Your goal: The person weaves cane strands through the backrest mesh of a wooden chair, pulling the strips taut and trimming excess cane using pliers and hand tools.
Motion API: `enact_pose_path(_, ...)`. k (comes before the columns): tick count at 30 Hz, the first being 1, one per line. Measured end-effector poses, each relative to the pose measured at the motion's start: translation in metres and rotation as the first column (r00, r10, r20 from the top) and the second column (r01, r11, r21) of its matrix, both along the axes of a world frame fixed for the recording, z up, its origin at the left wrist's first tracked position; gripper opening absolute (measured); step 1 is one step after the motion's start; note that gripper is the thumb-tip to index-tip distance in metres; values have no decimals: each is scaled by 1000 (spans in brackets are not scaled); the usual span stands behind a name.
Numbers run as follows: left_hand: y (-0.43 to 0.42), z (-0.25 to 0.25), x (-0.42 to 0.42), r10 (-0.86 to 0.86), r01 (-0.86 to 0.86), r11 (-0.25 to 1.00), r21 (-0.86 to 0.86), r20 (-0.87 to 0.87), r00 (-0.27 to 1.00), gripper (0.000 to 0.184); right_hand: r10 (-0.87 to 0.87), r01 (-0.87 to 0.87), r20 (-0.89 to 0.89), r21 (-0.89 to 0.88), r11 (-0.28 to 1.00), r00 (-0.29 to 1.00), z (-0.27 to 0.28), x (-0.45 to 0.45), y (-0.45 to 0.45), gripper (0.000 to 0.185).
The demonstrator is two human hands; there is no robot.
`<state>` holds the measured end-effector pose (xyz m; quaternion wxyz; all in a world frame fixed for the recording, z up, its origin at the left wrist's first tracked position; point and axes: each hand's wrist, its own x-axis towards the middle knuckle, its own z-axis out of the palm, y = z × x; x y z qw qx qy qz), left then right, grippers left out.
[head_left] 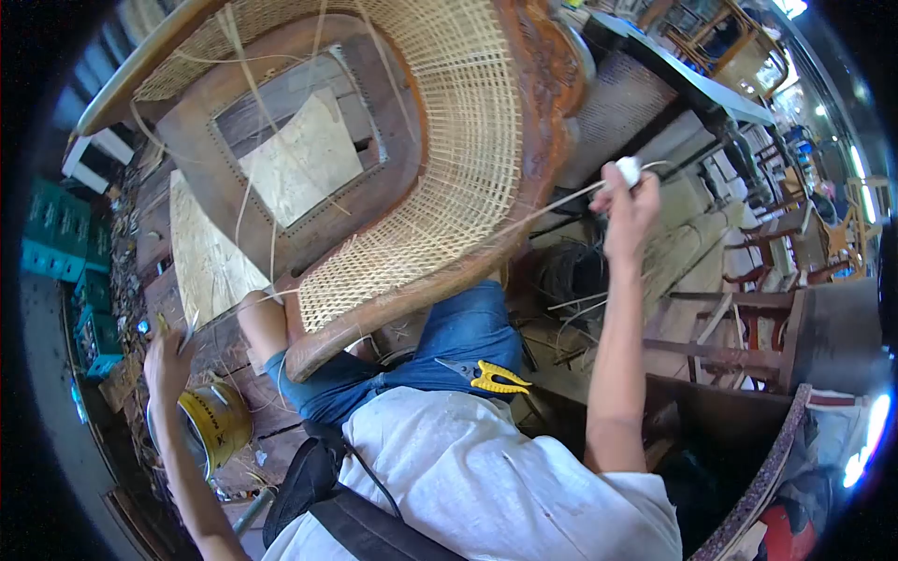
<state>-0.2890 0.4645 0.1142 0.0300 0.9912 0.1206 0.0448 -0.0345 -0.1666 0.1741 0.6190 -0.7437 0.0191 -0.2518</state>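
A carved wooden chair frame (412,297) with woven cane webbing (472,140) lies across my lap. My right hand (629,210), raised beyond the chair's right side, is closed on a thin cane strand (566,198) that runs taut to the frame's edge. A small white wad (629,169), perhaps cloth, sits at those fingertips. Low on the left, my left hand (166,360) has its fingers pinched together, with a strand stretching from them to the chair's near corner. A slim pale tip also shows there, too small to name. Yellow-handled pruning shears (496,377) rest on my lap.
A yellow bucket (217,425) stands beneath my left forearm. Green crates (65,229) line the left side. Loose cane strands hang over the open seat frame (210,178). Wooden furniture parts (720,341) and a dark table (692,70) crowd the right.
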Motion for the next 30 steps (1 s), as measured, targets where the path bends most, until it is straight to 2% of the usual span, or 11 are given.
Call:
enact_pose_path(1, -38, 24, 31, -23, 20, 998, 62, 47, 999, 29, 116, -116, 6, 102, 988, 993, 4, -16, 31, 30)
enact_pose_path(2, -90, 58, 63, 77, -75, 991, -110, 7, 997, 26, 189, -188, 12, 156, 970, 982, 6, -31, 57, 27)
enact_pose_path(4, -153, 35, 106, -91, 271, 880, -389, 420, 903, 26, 328, -334, 68, 254, 908, 942, 10, -57, 100, 22)
enact_pose_path(7, -283, 76, 135, -326, 567, 427, -704, 466, 823, 28, 417, -441, 145, 314, 841, 897, 20, -81, 138, 21)
enact_pose_path(11, -324, 91, 146, -448, 402, 148, -903, 301, 842, 20, 405, -437, 164, 313, 843, 899, 28, -87, 134, 19)
enact_pose_path(13, -322, 100, 142, -480, 409, 183, -894, 281, 831, 18, 396, -431, 185, 223, 875, 899, 22, -78, 128, 19)
enact_pose_path(17, -282, 94, 130, -559, 656, 363, -662, 408, 722, 12, 23, -64, 181, 221, 973, 983, 20, -30, 79, 23)
enact_pose_path(20, -227, 104, 109, -499, 549, 585, -596, 269, 824, 10, -59, 30, 201, 143, 989, 978, 10, 2, 31, 30)
enact_pose_path(21, -214, 105, 101, -402, 416, 536, -735, 211, 891, 9, -83, 58, 175, 144, 988, 981, 11, 8, 19, 31)
enact_pose_path(22, -204, 105, 94, -370, 497, 615, -613, 332, 867, 15, -43, 20, 180, 126, 992, 983, 13, 12, 16, 32)
enact_pose_path(30, -152, 124, 71, -306, 424, 707, -566, 296, 905, 17, 10, -89, 251, 308, 947, 968, 41, 46, 24, 29)
